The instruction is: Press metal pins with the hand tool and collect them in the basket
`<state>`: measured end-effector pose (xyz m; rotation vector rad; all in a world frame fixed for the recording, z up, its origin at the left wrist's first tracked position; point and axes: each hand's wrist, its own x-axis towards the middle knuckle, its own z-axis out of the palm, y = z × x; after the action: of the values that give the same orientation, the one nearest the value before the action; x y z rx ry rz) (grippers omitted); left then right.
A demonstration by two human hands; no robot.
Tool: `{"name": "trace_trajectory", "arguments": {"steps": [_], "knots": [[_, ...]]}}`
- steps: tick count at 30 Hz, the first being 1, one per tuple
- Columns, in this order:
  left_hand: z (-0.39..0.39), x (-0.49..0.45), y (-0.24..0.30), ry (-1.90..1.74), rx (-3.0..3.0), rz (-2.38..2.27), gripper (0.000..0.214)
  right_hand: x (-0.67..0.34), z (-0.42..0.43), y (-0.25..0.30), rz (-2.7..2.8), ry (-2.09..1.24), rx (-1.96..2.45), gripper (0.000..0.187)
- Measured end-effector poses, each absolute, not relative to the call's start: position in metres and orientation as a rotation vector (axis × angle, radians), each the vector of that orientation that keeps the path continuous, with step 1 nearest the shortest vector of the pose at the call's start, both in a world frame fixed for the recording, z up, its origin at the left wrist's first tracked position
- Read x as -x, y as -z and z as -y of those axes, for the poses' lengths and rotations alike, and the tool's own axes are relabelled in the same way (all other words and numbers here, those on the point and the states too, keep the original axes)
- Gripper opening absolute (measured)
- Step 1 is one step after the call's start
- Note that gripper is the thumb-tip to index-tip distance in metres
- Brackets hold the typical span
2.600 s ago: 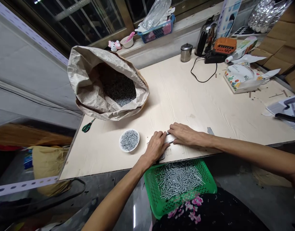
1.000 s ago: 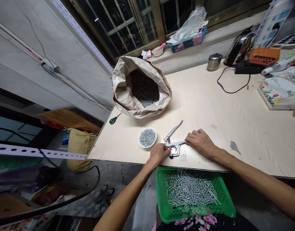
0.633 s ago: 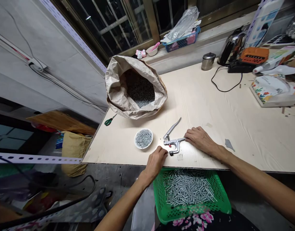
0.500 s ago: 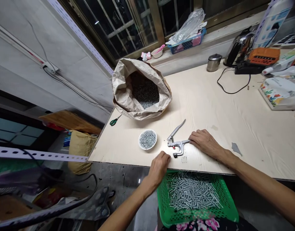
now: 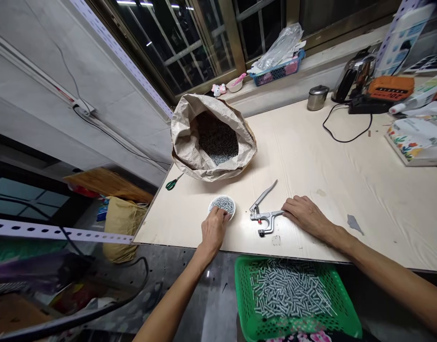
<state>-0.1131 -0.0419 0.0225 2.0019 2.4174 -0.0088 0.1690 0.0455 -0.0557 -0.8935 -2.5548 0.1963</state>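
Note:
My left hand [image 5: 214,228] is at the near rim of a small white bowl [image 5: 210,207] that holds small silvery metal pieces [image 5: 223,203]. Its fingers are curled together over the bowl's edge, and whatever is between the fingertips is hidden. My right hand [image 5: 306,216] rests on the table with its fingers closed round the end of one handle of grey metal snap pliers [image 5: 269,217]. The other handle stands angled away, so the pliers' jaws are apart, with a spring and a red tip between them.
A large paper sack [image 5: 185,137] of metal pieces stands behind the bowl. Green-handled scissors [image 5: 171,184] lie to its left. Below the table edge sits a green basket [image 5: 242,299] full of metal screw-like pieces. A metal canister [image 5: 317,98] and an orange tool battery [image 5: 391,88] stand far right.
My left hand has moved left and slightly up, from beside the pliers to the white bowl. My right hand stays on the pliers' handle. The view has shifted slightly.

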Motion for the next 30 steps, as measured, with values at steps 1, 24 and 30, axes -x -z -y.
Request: {"name": "trace_trajectory", "arguments": {"steps": [1, 24, 30], "knots": [[0.043, 0.112, -0.022, 0.024, -1.985, -2.429, 0.018, -0.169, -0.046, 0.056, 2.555, -0.191, 0.891, 0.021], [0.052, 0.123, -0.006, -0.091, -2.132, -2.3, 0.025, -0.168, -0.045, 0.055, 2.559, -0.152, 0.901, 0.022], [0.055, 0.12, -0.023, -0.693, -1.623, -2.188, 0.023, -0.168, -0.044, 0.054, 2.583, -0.172, 0.935, 0.019]]}}
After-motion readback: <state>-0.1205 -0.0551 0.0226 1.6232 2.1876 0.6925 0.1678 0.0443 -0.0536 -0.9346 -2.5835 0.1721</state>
